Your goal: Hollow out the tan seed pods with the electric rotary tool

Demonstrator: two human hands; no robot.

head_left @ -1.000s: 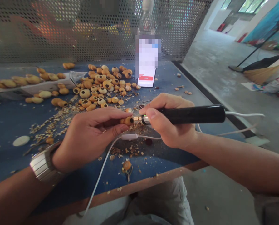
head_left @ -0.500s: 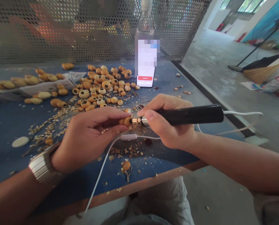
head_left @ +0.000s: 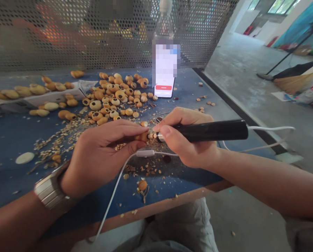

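Observation:
Between thumb and fingers, my left hand (head_left: pixel 101 154) grips a small tan gourd (head_left: pixel 142 136), mostly covered by those fingers. My right hand (head_left: pixel 190 140) is closed round a black rotary tool (head_left: pixel 216 131) with a white cord at its back end. Its metal tip (head_left: pixel 152 135) meets the gourd's open end; how deep it sits I cannot tell. Beneath my hands runs a white cable with an inline switch (head_left: pixel 145 153). Just behind my fingertips lies another small gourd piece (head_left: pixel 144 124).
A pile of gourds with cut holes (head_left: pixel 117 94) lies behind my hands. More gourds rest on a box (head_left: pixel 54 92) at left. A lit phone (head_left: pixel 164 75) leans on a plastic bottle (head_left: pixel 164 26) before a perforated metal screen (head_left: pixel 67 38). Chips litter the blue tabletop (head_left: pixel 93 199).
The rotary tool has shifted slightly left and its back end sits a bit lower. Its tip is closer to the gourd, with less metal showing. Both hands keep their grips.

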